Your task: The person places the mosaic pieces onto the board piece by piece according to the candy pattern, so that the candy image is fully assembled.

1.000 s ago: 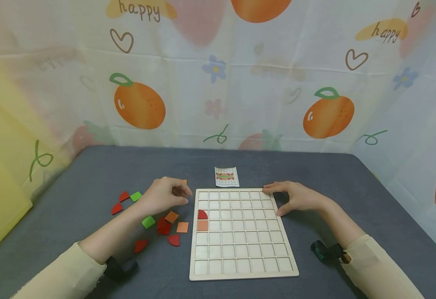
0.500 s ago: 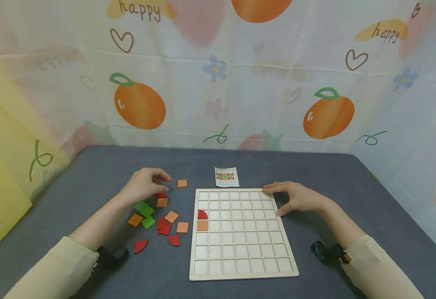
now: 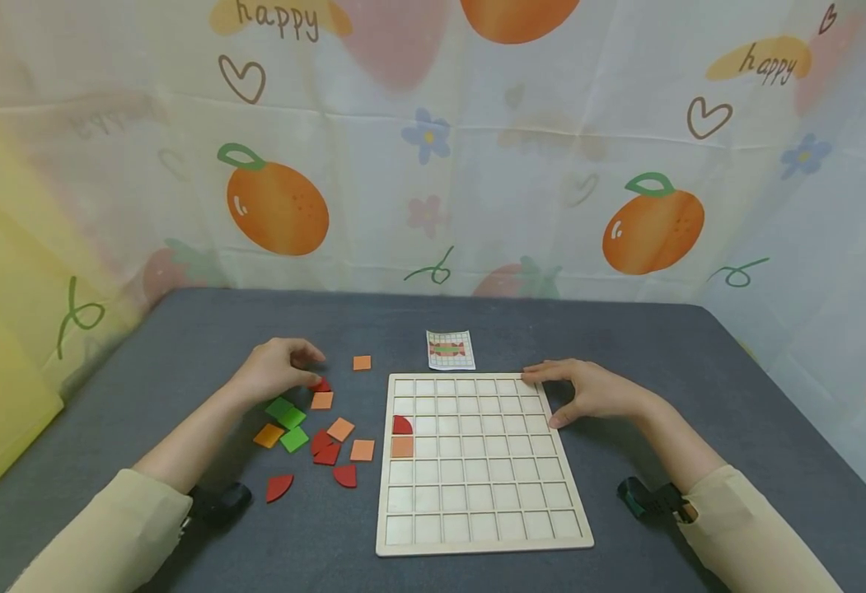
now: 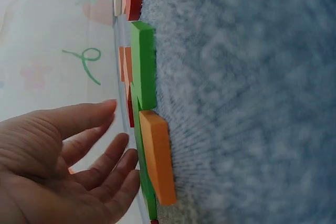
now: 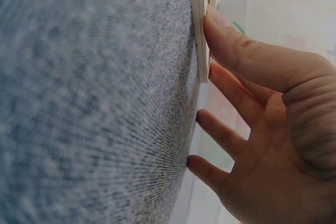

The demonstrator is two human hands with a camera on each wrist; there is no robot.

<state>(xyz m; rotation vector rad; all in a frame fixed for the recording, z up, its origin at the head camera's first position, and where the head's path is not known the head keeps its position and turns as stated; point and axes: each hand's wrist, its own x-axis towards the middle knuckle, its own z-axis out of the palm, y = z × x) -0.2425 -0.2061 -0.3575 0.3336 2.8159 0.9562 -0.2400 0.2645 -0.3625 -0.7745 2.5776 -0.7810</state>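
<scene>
In the head view my left hand (image 3: 273, 369) hovers at the far end of a loose pile, its fingertips by a red piece (image 3: 322, 385) they partly cover. From the left wrist, that hand (image 4: 79, 161) has its fingers apart, with nothing seen between them. A pale gridded board (image 3: 485, 547) lies in the middle, bearing a red quarter-round piece (image 3: 402, 426) and an orange square tile (image 3: 402, 447) in its left column. My right hand (image 3: 596, 390) rests at the board's far right corner, thumb on the side edge; the right wrist view shows its fingers spread.
Several green tiles (image 3: 295, 440), orange tiles (image 3: 362, 450) and red pieces (image 3: 279, 487) lie scattered left of the board, some overlapping. One orange square (image 3: 362, 362) lies apart near the far side. A small printed pattern card (image 3: 451, 351) lies behind the board.
My left hand has moved left from beside the board to the pile, uncovering the lone orange square and other tiles, then lowered slightly to the red piece. My right hand stays put.
</scene>
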